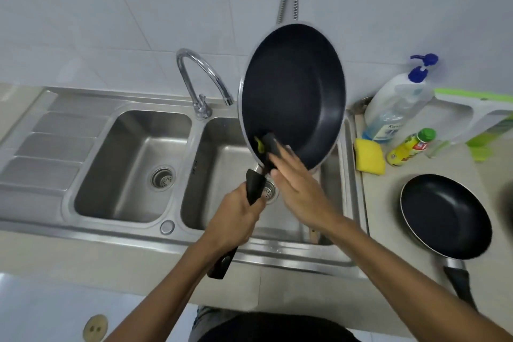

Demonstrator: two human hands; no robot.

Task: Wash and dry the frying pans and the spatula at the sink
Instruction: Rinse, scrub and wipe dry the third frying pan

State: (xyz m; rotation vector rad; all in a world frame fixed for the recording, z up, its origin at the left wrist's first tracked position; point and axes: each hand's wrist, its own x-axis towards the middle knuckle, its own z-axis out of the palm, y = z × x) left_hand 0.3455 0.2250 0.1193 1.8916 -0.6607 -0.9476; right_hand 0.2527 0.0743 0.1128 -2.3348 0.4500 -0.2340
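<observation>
Item: large black non-stick frying pan with a silver rim (294,91), held tilted up over the right basin (211,175) of the stainless double sink, inner face toward the person. Its long axis runs from the black handle (254,189), low and near, up and away to the far rim, so the bowl lies above and beyond the left grip (236,219), whose fingers are wrapped round the handle. The right grip (299,189) is the one nearer the bowl. Its fingers lie almost straight over a dark scouring pad with a yellow-green edge (270,147), thumb beneath, pinching it against the near inner wall, though this is blurred. The unscrubbed surface probably lies further along that axis. Nearby: a chrome tap (202,75) and a smaller black frying pan (444,216) on the counter (383,230).
</observation>
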